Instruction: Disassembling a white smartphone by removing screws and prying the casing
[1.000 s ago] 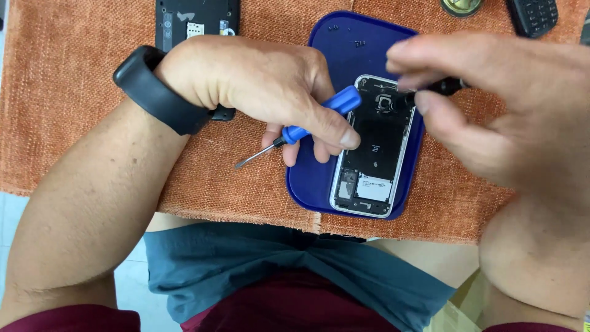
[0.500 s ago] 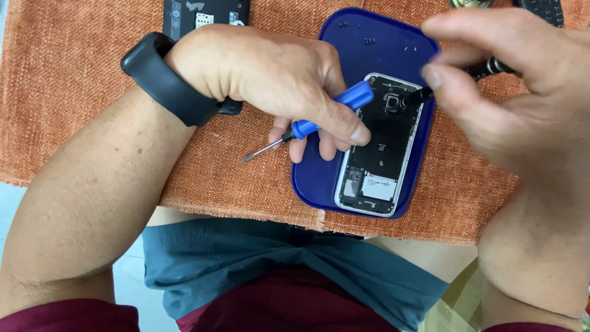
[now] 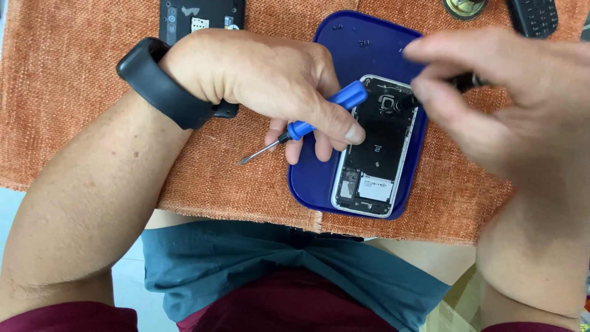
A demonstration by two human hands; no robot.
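An orange woven mat point(image 3: 74, 92) covers the tabletop, its near edge ending just above the person's lap; bare mat lies open at the far left and between the left forearm and the tray. A blue tray point(image 3: 369, 49) sits right of centre on the mat, its near rim close to the mat's edge. In the tray lies an opened phone point(image 3: 378, 147), back off, dark insides showing, tilted slightly with its top toward the right hand.

The left hand point(image 3: 258, 80), a black band point(image 3: 160, 83) on its wrist, rests on the mat at the tray's left rim. Its fingers are curled round a blue-handled screwdriver point(image 3: 326, 110), thumb pressed along the handle, the metal tip pointing down-left over bare mat, away from the phone. The fingertips touch the phone's left edge.

The right hand point(image 3: 510, 104) hovers over the phone's top right corner, blurred. Its thumb and forefinger are pinched on a small dark piece point(image 3: 464, 80); what it is cannot be told.

A black device point(image 3: 203, 15) lies beyond the left hand, another phone point(image 3: 534, 15) at the top right.
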